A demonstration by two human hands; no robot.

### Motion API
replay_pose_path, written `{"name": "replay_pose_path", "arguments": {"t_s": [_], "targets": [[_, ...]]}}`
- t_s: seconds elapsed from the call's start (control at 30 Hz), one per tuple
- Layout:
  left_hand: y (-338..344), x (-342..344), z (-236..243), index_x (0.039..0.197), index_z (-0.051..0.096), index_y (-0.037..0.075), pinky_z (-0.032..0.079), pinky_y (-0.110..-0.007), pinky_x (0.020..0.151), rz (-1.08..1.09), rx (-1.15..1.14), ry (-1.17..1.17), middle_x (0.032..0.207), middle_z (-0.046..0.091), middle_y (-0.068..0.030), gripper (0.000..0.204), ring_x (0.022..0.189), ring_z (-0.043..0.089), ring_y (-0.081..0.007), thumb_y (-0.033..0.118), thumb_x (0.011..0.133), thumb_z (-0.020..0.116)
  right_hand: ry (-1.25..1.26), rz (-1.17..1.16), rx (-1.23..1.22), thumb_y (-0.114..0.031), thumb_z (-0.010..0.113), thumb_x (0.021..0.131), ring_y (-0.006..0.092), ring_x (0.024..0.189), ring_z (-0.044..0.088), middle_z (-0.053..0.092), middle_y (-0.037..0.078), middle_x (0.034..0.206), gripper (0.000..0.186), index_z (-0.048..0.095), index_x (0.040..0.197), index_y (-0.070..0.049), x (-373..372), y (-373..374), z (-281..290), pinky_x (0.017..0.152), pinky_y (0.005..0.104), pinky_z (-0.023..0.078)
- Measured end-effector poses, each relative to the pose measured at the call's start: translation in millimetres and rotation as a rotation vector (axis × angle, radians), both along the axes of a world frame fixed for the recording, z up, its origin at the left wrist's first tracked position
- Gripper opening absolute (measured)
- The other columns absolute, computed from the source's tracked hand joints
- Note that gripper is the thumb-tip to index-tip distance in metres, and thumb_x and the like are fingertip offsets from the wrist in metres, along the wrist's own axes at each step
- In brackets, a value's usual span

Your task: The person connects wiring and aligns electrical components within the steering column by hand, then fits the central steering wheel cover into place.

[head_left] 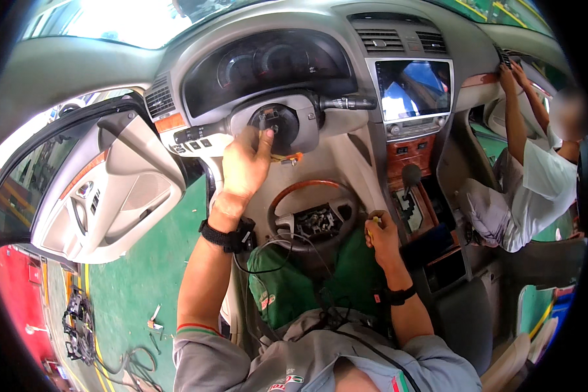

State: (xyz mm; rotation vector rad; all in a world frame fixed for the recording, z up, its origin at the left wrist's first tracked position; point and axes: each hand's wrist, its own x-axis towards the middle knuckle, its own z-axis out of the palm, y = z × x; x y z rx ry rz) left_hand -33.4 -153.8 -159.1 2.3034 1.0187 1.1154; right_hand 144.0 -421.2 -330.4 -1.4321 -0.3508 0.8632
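Observation:
My left hand reaches up to the bare steering column, its fingers bent at the round black hub. What the fingertips pinch there is hidden. Just beside that hand, an orange-yellow wire connector hangs below the hub. The detached steering wheel, with a wood-look upper rim and an open centre, rests on my lap. To the right of it, my right hand is closed around a small yellow thing, mostly covered by the fingers; its kind does not show.
The driver's door stands wide open on the left. Tools and a cable lie on the green floor. The gear lever and centre console are at my right. A co-worker reaches toward the dashboard's passenger end.

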Motion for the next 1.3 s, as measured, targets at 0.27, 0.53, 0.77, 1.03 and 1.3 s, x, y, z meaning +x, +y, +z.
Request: {"name": "replay_pose_path", "arguments": {"t_s": [0.27,0.53,0.77,1.03,1.3], "targets": [[-12,-19,-11,0.106,0.067,0.000,0.052,-0.033,0.062,-0.031,-0.054,-0.109,0.071,0.068,-0.0105,0.024,0.062,0.060,-0.0183,0.024,0.100,0.069,0.031,0.078,-0.015,-0.016,0.062,0.102,0.0134,0.070,0.061,0.062,0.005,0.093,0.022,0.060,0.120,-0.004,7,-19,-40,0.059,0.0298,0.049],[-48,-95,-99,0.118,0.059,0.000,0.049,-0.027,0.067,-0.080,-0.588,-0.341,0.096,0.061,-0.0058,0.025,0.077,0.057,-0.0134,0.001,0.095,0.049,-0.089,0.234,-0.133,-0.001,0.054,0.101,0.0226,0.093,0.071,0.063,0.015,0.116,0.032,0.056,0.133,0.002,-29,0,-77,0.076,0.0389,0.062],[-125,-165,-190,0.122,0.058,-0.003,0.053,-0.030,0.057,0.044,-1.162,-0.628,0.101,0.061,-0.0094,0.021,0.070,0.060,-0.0155,0.008,0.105,0.053,-0.201,0.601,-0.315,0.001,0.056,0.096,0.0218,0.081,0.072,0.071,0.013,0.100,0.026,0.064,0.120,0.003,-74,25,-96,0.067,0.0382,0.058],[-157,-233,-248,0.116,0.062,0.001,0.044,-0.027,0.051,0.206,-1.303,-0.538,0.084,0.062,-0.0036,0.025,0.060,0.056,-0.0130,0.019,0.109,0.046,-0.849,0.925,-0.585,-0.003,0.064,0.092,0.0411,0.105,0.068,0.071,0.024,0.114,0.031,0.067,0.123,0.002,-98,54,-156,0.091,0.0484,0.056],[-155,-240,-259,0.111,0.062,-0.003,0.044,-0.028,0.056,0.298,-1.298,-0.647,0.081,0.059,-0.0052,0.026,0.062,0.052,-0.0152,0.003,0.092,0.047,-1.034,1.021,-0.732,-0.003,0.063,0.086,0.0440,0.111,0.064,0.067,0.029,0.117,0.034,0.068,0.118,0.003,-109,50,-192,0.097,0.0498,0.054]]}}
